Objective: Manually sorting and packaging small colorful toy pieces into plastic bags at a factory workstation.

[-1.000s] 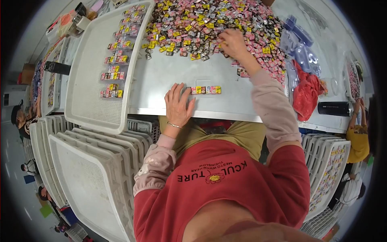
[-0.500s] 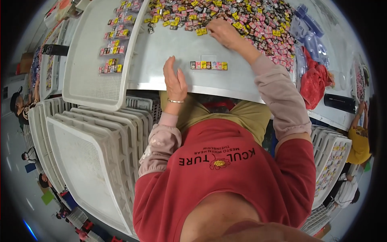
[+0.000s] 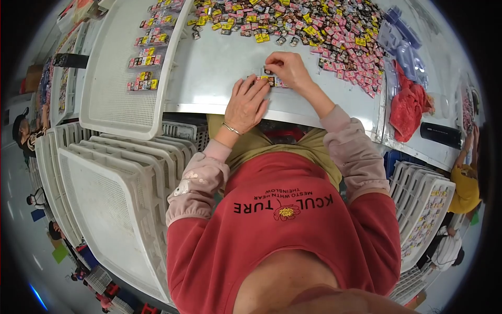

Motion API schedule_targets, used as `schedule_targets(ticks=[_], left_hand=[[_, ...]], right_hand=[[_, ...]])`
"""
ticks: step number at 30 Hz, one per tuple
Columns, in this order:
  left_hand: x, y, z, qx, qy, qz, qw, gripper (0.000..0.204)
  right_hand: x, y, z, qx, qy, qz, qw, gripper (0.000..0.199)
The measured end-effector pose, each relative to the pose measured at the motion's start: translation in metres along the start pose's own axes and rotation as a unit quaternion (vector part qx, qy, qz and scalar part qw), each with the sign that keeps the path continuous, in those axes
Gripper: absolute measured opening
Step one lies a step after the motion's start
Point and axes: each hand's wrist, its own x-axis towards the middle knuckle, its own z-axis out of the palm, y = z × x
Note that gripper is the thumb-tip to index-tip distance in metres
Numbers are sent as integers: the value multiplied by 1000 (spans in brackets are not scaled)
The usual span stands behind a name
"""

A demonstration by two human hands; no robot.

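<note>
The left hand [image 3: 247, 103] lies flat and open against a short row of little packets [image 3: 269, 80] near the bench [image 3: 209, 78] edge. The right hand [image 3: 286, 68] pinches one packet above the row. A bump could knock the row crooked.

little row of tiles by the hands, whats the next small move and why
Probably set the piece pinched in the right hand onto the row of tiles. The left hand lies flat against the row's left end, steadying it, and the right hand hovers just above it.
</note>
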Motion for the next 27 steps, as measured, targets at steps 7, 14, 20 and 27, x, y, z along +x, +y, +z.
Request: schedule_targets(ticks=[7, 14, 20, 27], left_hand=[[-1, 0, -1, -3, -6, -4, 1000, 44], [1, 1, -3, 12, -2, -3, 1000, 40], [1, 3, 0, 27, 7, -3, 1000, 41], [1, 3, 0, 8, 10, -10, 1000, 42]], right_hand=[[-5, 6, -4, -123, 18, -144, 982, 9], [-9, 5, -9, -121, -5, -120, 985, 15], [-15, -11, 15, -310, 18, -211, 927, 15], [28, 28, -70, 41, 133, -43, 989, 17]])
